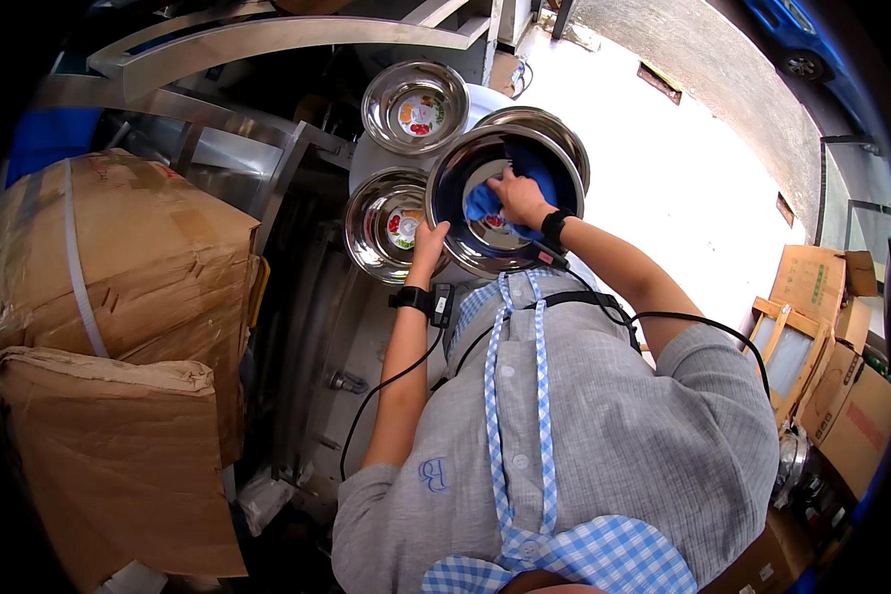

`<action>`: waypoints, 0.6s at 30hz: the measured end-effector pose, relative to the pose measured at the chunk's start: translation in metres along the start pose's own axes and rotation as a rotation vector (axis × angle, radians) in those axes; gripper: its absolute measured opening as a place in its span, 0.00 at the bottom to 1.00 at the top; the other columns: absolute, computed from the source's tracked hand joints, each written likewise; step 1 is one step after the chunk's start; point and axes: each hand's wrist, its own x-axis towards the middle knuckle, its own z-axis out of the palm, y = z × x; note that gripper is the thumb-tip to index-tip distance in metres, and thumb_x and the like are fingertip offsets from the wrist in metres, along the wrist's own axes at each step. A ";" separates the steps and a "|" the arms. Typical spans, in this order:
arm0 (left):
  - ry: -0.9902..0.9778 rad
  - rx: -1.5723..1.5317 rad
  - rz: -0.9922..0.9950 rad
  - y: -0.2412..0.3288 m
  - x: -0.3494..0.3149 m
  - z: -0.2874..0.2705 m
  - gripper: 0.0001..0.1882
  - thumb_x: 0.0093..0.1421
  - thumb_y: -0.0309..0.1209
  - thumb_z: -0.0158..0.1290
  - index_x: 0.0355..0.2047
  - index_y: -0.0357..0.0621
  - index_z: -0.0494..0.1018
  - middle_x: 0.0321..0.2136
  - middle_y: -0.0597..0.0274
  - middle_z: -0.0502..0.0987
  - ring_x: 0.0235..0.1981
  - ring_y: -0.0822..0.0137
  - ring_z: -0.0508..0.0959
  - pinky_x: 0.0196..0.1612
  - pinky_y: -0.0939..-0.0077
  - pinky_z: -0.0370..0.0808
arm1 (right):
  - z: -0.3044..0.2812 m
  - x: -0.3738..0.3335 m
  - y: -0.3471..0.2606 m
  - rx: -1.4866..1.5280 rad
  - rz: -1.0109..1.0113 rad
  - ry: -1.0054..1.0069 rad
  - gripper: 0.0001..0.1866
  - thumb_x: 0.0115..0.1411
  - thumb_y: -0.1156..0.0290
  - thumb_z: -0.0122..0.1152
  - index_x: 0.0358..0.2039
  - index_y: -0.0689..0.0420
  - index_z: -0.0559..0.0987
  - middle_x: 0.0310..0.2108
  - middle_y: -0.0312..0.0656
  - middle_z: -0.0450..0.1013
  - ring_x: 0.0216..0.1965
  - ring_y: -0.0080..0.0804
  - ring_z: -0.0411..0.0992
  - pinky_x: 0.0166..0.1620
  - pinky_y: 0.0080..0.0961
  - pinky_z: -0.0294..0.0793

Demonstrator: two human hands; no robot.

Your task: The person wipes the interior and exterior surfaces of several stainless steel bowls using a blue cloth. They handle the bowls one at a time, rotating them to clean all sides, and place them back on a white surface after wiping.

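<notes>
My left hand [432,241] grips the near left rim of a shiny stainless steel basin [444,163], which is tilted toward me. Inside it, my right hand [521,198] presses a blue cloth [481,203] against the inner surface, fingers bent over the fabric. Part of the basin's printed bottom label shows beside the cloth. Beneath and beside it are more steel basins: one at the far left [374,107], one at the near left [364,238], and one partly hidden behind on the right [572,139]. They rest on a white round surface [483,99].
Large taped cardboard boxes [119,257] stand at my left, beside metal frames [297,42]. More cartons [851,396] and a wooden crate [792,346] lie at the right. Black cables [698,317] run from both wrists. Bright paving and a blue vehicle [807,35] are beyond.
</notes>
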 end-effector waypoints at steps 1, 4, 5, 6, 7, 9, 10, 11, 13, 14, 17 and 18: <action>-0.009 -0.030 -0.021 -0.002 -0.001 -0.001 0.14 0.54 0.34 0.53 0.35 0.34 0.74 0.28 0.61 0.78 0.29 0.69 0.76 0.34 0.72 0.72 | 0.007 0.009 0.006 0.039 0.068 0.099 0.24 0.42 0.69 0.67 0.43 0.51 0.74 0.39 0.54 0.70 0.35 0.51 0.76 0.36 0.40 0.77; -0.073 -0.092 -0.124 0.008 -0.002 0.002 0.16 0.56 0.35 0.52 0.34 0.31 0.74 0.26 0.59 0.78 0.27 0.67 0.78 0.31 0.71 0.73 | 0.013 0.010 0.013 0.059 0.057 0.068 0.27 0.41 0.68 0.68 0.46 0.50 0.74 0.41 0.55 0.70 0.36 0.51 0.76 0.37 0.39 0.77; -0.097 -0.118 -0.174 0.012 -0.003 0.001 0.16 0.56 0.36 0.52 0.33 0.31 0.74 0.26 0.58 0.78 0.26 0.66 0.78 0.30 0.70 0.75 | 0.012 0.007 0.014 0.048 0.005 0.008 0.29 0.41 0.67 0.68 0.48 0.50 0.74 0.42 0.54 0.71 0.38 0.51 0.76 0.38 0.38 0.77; -0.122 -0.143 -0.224 0.015 -0.004 0.000 0.16 0.56 0.36 0.52 0.32 0.30 0.74 0.26 0.57 0.78 0.25 0.64 0.79 0.28 0.69 0.76 | 0.009 0.004 0.015 0.037 -0.046 -0.052 0.30 0.41 0.66 0.68 0.49 0.49 0.74 0.43 0.54 0.71 0.39 0.51 0.76 0.39 0.38 0.77; -0.148 -0.167 -0.274 0.019 -0.005 -0.001 0.16 0.56 0.36 0.52 0.32 0.30 0.74 0.25 0.56 0.78 0.24 0.63 0.80 0.27 0.68 0.78 | 0.009 0.001 0.017 0.031 -0.147 -0.151 0.31 0.41 0.66 0.68 0.50 0.49 0.74 0.44 0.54 0.71 0.40 0.50 0.75 0.41 0.39 0.76; -0.234 -0.169 -0.380 0.033 -0.012 -0.005 0.15 0.54 0.34 0.53 0.31 0.31 0.74 0.25 0.53 0.78 0.23 0.58 0.81 0.26 0.60 0.82 | -0.001 -0.004 0.019 0.015 -0.349 -0.346 0.34 0.40 0.65 0.68 0.53 0.48 0.73 0.46 0.53 0.71 0.43 0.49 0.75 0.45 0.39 0.75; -0.256 -0.141 -0.384 0.038 -0.013 -0.003 0.14 0.54 0.34 0.53 0.31 0.31 0.73 0.25 0.53 0.78 0.23 0.58 0.81 0.26 0.61 0.82 | -0.005 -0.008 0.019 0.018 -0.296 -0.410 0.35 0.39 0.63 0.69 0.53 0.48 0.73 0.47 0.52 0.70 0.45 0.48 0.73 0.48 0.39 0.73; -0.269 -0.113 -0.387 0.041 -0.014 -0.004 0.14 0.54 0.33 0.53 0.30 0.31 0.73 0.25 0.54 0.78 0.22 0.59 0.81 0.26 0.62 0.82 | -0.017 -0.012 0.016 0.050 -0.294 -0.365 0.35 0.40 0.63 0.69 0.53 0.48 0.73 0.47 0.52 0.70 0.45 0.48 0.73 0.48 0.39 0.73; -0.258 -0.166 -0.370 0.033 -0.012 -0.007 0.12 0.53 0.31 0.52 0.29 0.31 0.73 0.23 0.55 0.78 0.21 0.60 0.81 0.24 0.64 0.81 | -0.037 -0.019 0.014 0.116 -0.286 -0.277 0.35 0.40 0.63 0.68 0.53 0.48 0.72 0.47 0.52 0.70 0.44 0.49 0.73 0.48 0.39 0.73; -0.255 -0.194 -0.365 0.025 -0.010 -0.007 0.11 0.53 0.30 0.52 0.29 0.32 0.73 0.22 0.56 0.77 0.21 0.61 0.80 0.24 0.65 0.81 | -0.050 -0.023 0.014 0.208 -0.295 -0.215 0.34 0.42 0.63 0.67 0.53 0.49 0.71 0.46 0.53 0.69 0.44 0.52 0.72 0.47 0.39 0.73; -0.213 -0.182 -0.299 0.010 -0.003 -0.009 0.07 0.53 0.28 0.51 0.29 0.36 0.73 0.21 0.62 0.75 0.20 0.66 0.77 0.22 0.72 0.76 | -0.080 -0.030 0.017 0.369 -0.226 -0.033 0.34 0.44 0.65 0.65 0.54 0.53 0.68 0.45 0.52 0.68 0.43 0.53 0.72 0.48 0.39 0.72; -0.204 -0.140 -0.312 0.026 -0.008 -0.007 0.06 0.51 0.24 0.50 0.29 0.34 0.73 0.22 0.61 0.75 0.21 0.65 0.77 0.22 0.72 0.75 | -0.091 -0.034 0.019 0.426 -0.193 0.020 0.32 0.45 0.65 0.63 0.54 0.54 0.67 0.45 0.51 0.67 0.45 0.52 0.70 0.49 0.39 0.71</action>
